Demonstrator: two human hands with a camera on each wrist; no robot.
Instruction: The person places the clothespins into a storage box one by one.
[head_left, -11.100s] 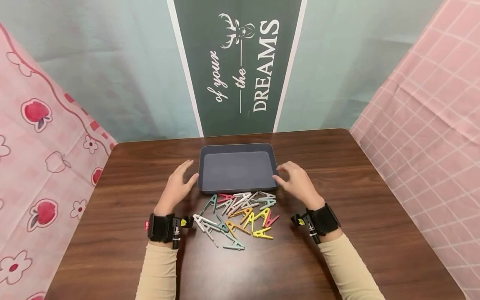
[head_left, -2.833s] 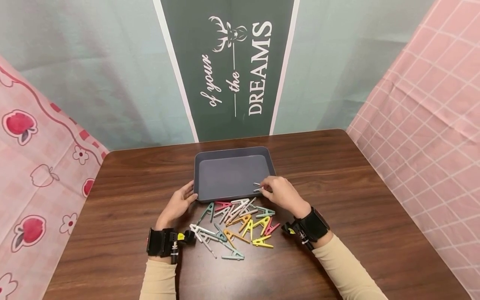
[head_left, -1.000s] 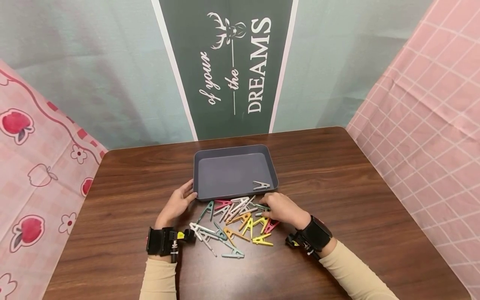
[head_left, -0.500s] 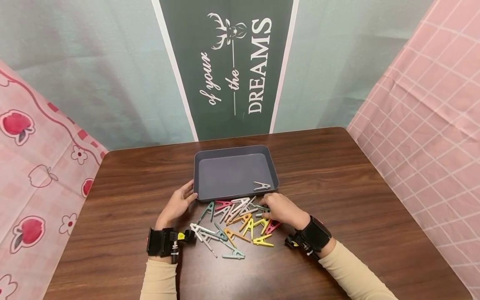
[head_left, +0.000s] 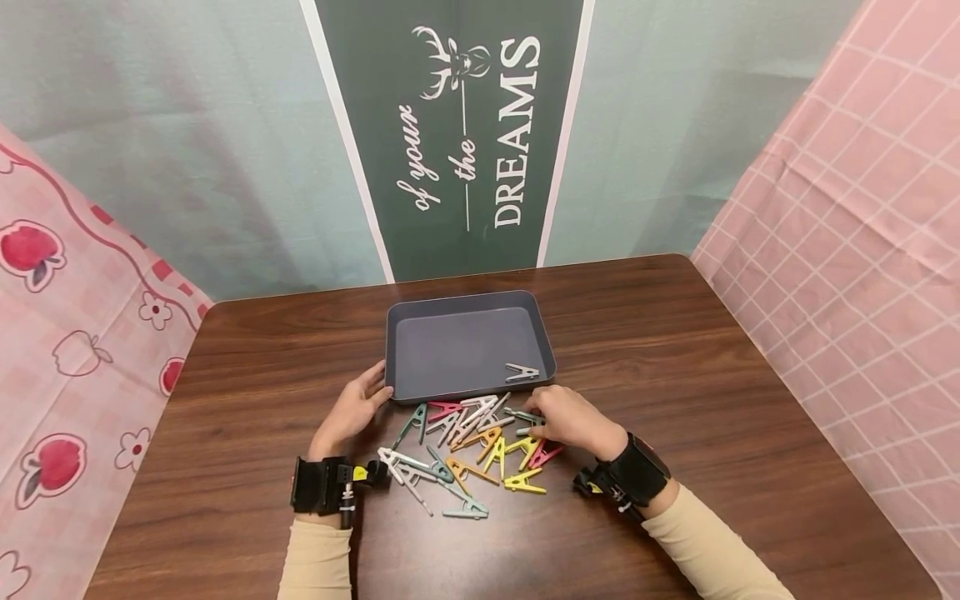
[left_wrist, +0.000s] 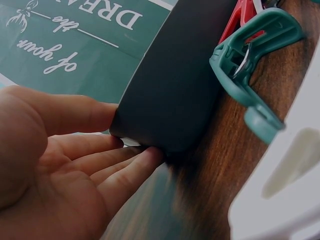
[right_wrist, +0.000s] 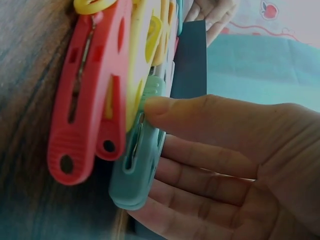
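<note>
A shallow dark grey tray (head_left: 457, 350) sits on the table, with one grey clothespin (head_left: 533, 374) lying in its near right corner. My left hand (head_left: 352, 412) is at the tray's near left corner; its thumb touches the rim and its fairly straight fingers lie along the outside. Just in front of the tray, my right hand (head_left: 573, 418) pinches a light teal clothespin (right_wrist: 132, 175) between thumb and fingers. That clothespin is still at the right end of a loose pile, beside a red clothespin (right_wrist: 61, 125) and a yellow clothespin (head_left: 525, 482).
Several more clothespins lie in the pile between my forearms, including a dark green clothespin (head_left: 420, 414) near my left thumb and an orange clothespin (head_left: 457, 468). Cloth hangs behind the brown wooden table (head_left: 637, 333) and on both sides. Each wrist wears a strapped-on camera.
The grey clothespin that my right hand held over the tray now lies inside it. My right hand has come back to the pile, onto the teal clothespin. My left hand has reached the tray corner.
</note>
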